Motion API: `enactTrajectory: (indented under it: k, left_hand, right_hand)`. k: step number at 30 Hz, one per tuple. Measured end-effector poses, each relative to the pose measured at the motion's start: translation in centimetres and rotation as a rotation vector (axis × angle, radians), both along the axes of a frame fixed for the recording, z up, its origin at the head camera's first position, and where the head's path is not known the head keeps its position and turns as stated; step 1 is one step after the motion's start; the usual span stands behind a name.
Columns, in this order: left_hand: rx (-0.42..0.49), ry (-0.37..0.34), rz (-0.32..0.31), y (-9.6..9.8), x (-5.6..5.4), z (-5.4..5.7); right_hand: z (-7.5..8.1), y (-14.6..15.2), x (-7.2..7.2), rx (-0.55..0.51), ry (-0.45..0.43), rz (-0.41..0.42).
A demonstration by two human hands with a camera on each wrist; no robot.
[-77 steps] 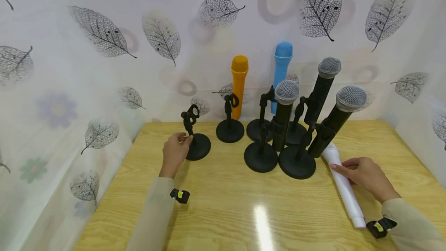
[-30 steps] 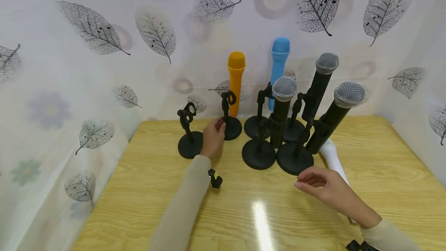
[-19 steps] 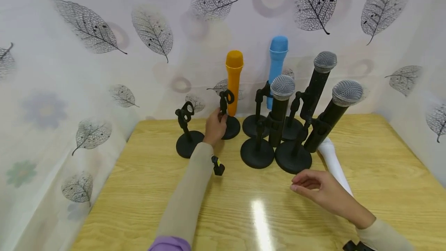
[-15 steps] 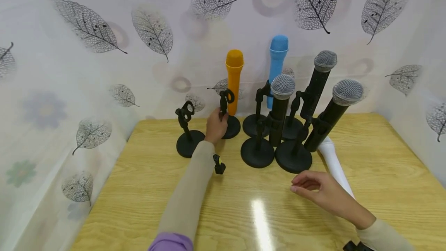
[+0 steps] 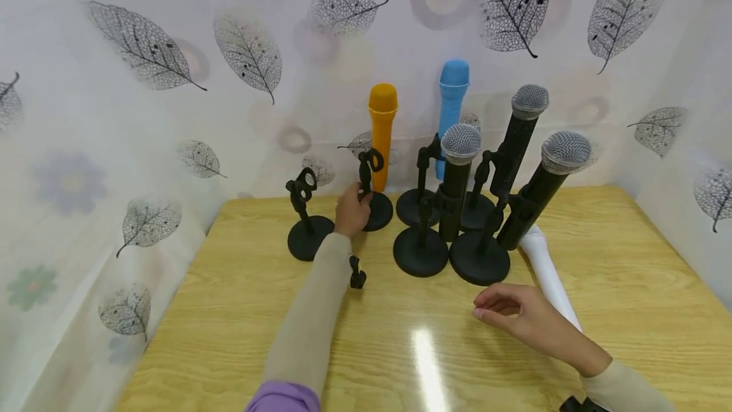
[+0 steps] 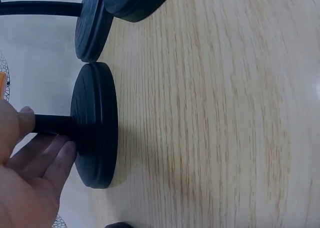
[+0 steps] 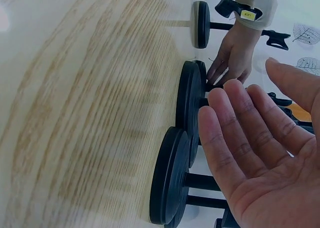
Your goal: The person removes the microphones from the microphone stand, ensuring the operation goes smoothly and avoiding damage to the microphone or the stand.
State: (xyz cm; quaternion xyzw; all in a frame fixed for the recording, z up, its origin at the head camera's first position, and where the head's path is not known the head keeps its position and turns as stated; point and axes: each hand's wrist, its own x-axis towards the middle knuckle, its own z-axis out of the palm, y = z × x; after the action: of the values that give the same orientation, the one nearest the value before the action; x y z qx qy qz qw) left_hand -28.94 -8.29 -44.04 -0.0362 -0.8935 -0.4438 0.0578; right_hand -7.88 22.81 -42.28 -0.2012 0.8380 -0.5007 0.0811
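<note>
My left hand [image 5: 351, 210] grips the post of a black desktop microphone stand [image 5: 380, 215]. In the left wrist view, the thumb and fingers close around that post just above the round base [image 6: 97, 128]. An orange microphone [image 5: 382, 138] is upright right behind this stand's ring clip; whether the clip holds it I cannot tell. Over the table, my right hand [image 5: 523, 320] hovers with relaxed fingers and nothing in them, its palm showing in the right wrist view. Close beside it, a white microphone [image 5: 549, 275] lies on the table, partly hidden by the hand.
Another microphone stand [image 5: 311, 238], its clip unfilled, is at the left. Right of centre, several stands crowd together with a blue microphone [image 5: 453, 100] and black microphones [image 5: 457, 183] with silver heads. A leaf-print cloth [image 5: 251, 132] hangs behind the wooden table [image 5: 389, 348].
My left hand has left the far-left stand and moved right to grip the neighbouring stand's post. My right hand has let go of the white microphone and shifted left.
</note>
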Motion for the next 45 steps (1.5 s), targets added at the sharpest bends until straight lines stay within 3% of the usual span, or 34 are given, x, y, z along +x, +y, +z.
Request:
enactTrajectory:
  k: [21, 27, 35, 45]
  left_hand:
    - [-0.153, -0.067, -0.02, -1.0, 1.5, 0.9]
    - [-0.146, -0.087, -0.058, -1.3, 1.9, 1.2]
    - [-0.207, -0.103, -0.095, -1.8, 2.8, 1.4]
    - [-0.251, -0.121, -0.173, -2.1, 3.7, 2.0]
  right_hand:
    - [0.0, -0.7, -0.2, -0.001, 0.033, 0.042]
    - [0.1, -0.8, -0.4, 0.004, 0.014, 0.037]
    - [0.3, -1.2, -0.5, 0.001, -0.021, 0.039]
    - [0.5, -1.6, -0.8, -0.016, -0.005, 0.047]
